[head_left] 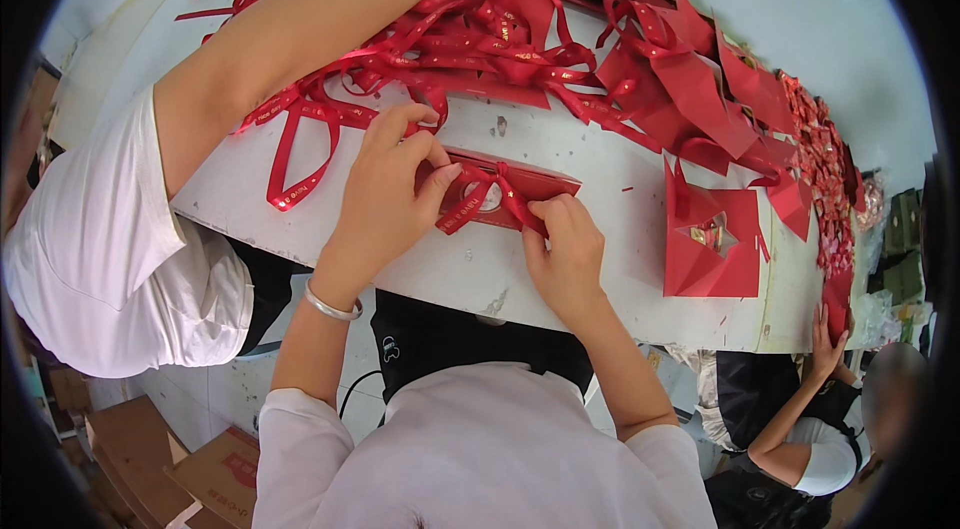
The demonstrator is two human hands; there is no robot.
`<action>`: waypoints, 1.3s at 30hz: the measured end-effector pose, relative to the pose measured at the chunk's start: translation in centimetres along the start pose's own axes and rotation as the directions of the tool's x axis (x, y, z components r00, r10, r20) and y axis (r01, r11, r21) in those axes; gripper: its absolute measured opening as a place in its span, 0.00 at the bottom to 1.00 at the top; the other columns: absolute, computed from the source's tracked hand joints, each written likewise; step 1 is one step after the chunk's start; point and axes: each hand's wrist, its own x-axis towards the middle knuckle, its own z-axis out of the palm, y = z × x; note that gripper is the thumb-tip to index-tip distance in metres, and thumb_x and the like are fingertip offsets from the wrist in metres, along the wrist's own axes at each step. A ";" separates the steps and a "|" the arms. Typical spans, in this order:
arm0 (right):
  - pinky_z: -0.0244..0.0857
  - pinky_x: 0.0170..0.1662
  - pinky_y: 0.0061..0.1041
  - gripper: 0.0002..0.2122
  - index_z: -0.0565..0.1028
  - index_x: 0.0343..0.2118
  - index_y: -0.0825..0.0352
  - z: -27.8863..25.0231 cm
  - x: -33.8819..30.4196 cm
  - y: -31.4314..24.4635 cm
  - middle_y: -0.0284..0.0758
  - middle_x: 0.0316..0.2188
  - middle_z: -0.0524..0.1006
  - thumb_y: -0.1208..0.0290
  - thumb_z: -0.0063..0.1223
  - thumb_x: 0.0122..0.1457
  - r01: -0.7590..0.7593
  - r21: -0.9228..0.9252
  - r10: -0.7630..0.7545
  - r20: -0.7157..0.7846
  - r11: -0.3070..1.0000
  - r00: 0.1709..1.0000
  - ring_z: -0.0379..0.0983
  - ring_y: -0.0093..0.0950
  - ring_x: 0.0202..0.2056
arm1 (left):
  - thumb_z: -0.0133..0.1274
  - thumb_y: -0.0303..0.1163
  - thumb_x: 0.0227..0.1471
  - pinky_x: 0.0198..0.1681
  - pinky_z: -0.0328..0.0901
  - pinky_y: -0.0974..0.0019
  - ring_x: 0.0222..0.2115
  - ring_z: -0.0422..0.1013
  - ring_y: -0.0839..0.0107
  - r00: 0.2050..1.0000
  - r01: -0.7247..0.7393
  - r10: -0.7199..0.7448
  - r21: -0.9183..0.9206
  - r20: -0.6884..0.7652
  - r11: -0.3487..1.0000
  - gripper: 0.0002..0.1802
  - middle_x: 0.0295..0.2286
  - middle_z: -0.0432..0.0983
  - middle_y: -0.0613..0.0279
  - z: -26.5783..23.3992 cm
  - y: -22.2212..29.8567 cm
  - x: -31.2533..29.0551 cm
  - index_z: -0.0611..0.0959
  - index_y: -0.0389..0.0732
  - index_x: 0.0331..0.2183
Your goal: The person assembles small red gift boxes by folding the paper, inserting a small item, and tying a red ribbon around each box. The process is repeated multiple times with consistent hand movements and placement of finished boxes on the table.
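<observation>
In front of me on the white table lies a small red gift box (545, 185) with a pale round spot or window on its near side. A red ribbon (512, 197) printed in gold is crossed and knotted over it. My left hand (390, 184), with a silver bangle on its wrist, has thumb and fingers closed on the ribbon at the left of the knot. My right hand (567, 254) pinches the ribbon's other part near the box's front right corner. The fingers partly hide both gripped parts of the ribbon.
A tangle of red ribbons (430, 54) and a heap of folded red boxes (680, 79) fill the table's back. A finished-looking red box (712, 269) stands at right. A co-worker's arm (300, 24) reaches across from the left; another person's hand (826, 344) is far right, by small red packets (825, 189).
</observation>
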 end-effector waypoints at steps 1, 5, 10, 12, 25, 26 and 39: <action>0.64 0.26 0.28 0.11 0.70 0.30 0.68 -0.2 -0.1 0.1 0.36 0.26 0.72 0.82 0.57 0.41 -0.013 -0.002 0.013 0.013 1.000 1.000 0.70 0.33 0.26 | 0.60 0.27 0.40 0.49 0.58 0.56 0.47 0.62 0.54 0.999 -0.052 0.053 0.110 -0.009 0.993 0.06 0.42 0.69 0.55 -0.2 0.1 0.0 0.77 0.39 0.22; 0.64 0.27 0.28 0.12 0.71 0.33 0.69 -1.6 1.2 -0.7 0.37 0.28 0.72 0.79 0.57 0.42 -0.202 0.096 0.192 0.107 0.975 0.976 0.70 0.33 0.28 | 0.61 0.32 0.39 0.53 0.53 0.51 0.53 0.58 0.51 0.976 -0.167 0.203 0.344 -0.072 0.924 0.10 0.46 0.67 0.56 -0.3 0.4 -0.5 0.77 0.40 0.23; 0.64 0.31 0.28 0.15 0.72 0.35 0.69 -3.1 2.7 -1.6 0.37 0.31 0.72 0.72 0.60 0.43 0.028 0.024 -0.026 -0.083 0.999 0.996 0.70 0.33 0.31 | 0.64 0.43 0.37 0.57 0.41 0.37 0.54 0.55 0.50 0.969 -0.139 0.187 0.270 -0.162 0.953 0.16 0.47 0.66 0.56 1.1 0.6 -2.1 0.77 0.43 0.23; 0.63 0.32 0.28 0.14 0.73 0.34 0.69 -3.1 3.2 -1.7 0.37 0.31 0.71 0.73 0.59 0.42 0.057 0.076 -0.053 -0.056 0.996 0.997 0.69 0.33 0.32 | 0.64 0.45 0.36 0.57 0.39 0.35 0.55 0.55 0.50 0.961 -0.136 0.216 0.385 -0.173 0.913 0.18 0.48 0.65 0.56 1.7 1.3 -2.3 0.78 0.44 0.24; 0.59 0.22 0.27 0.06 0.68 0.21 0.67 2.4 3.2 -0.8 0.35 0.19 0.66 0.78 0.56 0.43 0.120 -0.112 -0.134 -0.129 0.986 0.983 0.65 0.29 0.22 | 0.57 0.28 0.44 0.40 0.63 0.61 0.39 0.67 0.56 0.998 -0.021 0.022 -0.029 0.054 0.999 0.08 0.37 0.74 0.54 1.1 -0.2 -0.3 0.76 0.34 0.22; 0.59 0.22 0.27 0.07 0.68 0.20 0.67 2.3 3.1 -0.7 0.35 0.18 0.65 0.78 0.56 0.43 0.074 -0.100 -0.088 -0.142 0.992 0.986 0.65 0.28 0.21 | 0.58 0.29 0.44 0.41 0.63 0.61 0.40 0.67 0.55 0.995 -0.004 0.010 -0.061 0.099 0.998 0.09 0.38 0.73 0.53 1.2 -0.1 0.2 0.76 0.34 0.23; 0.57 0.37 0.31 0.14 0.73 0.32 0.66 0.2 3.7 0.3 0.37 0.37 0.69 0.71 0.62 0.41 0.222 -0.203 -0.242 -0.080 0.954 0.967 0.65 0.34 0.35 | 0.59 0.22 0.38 0.52 0.60 0.55 0.54 0.57 0.51 0.987 -0.160 0.160 0.135 0.011 0.978 0.11 0.50 0.64 0.54 1.8 -1.1 -1.3 0.75 0.38 0.29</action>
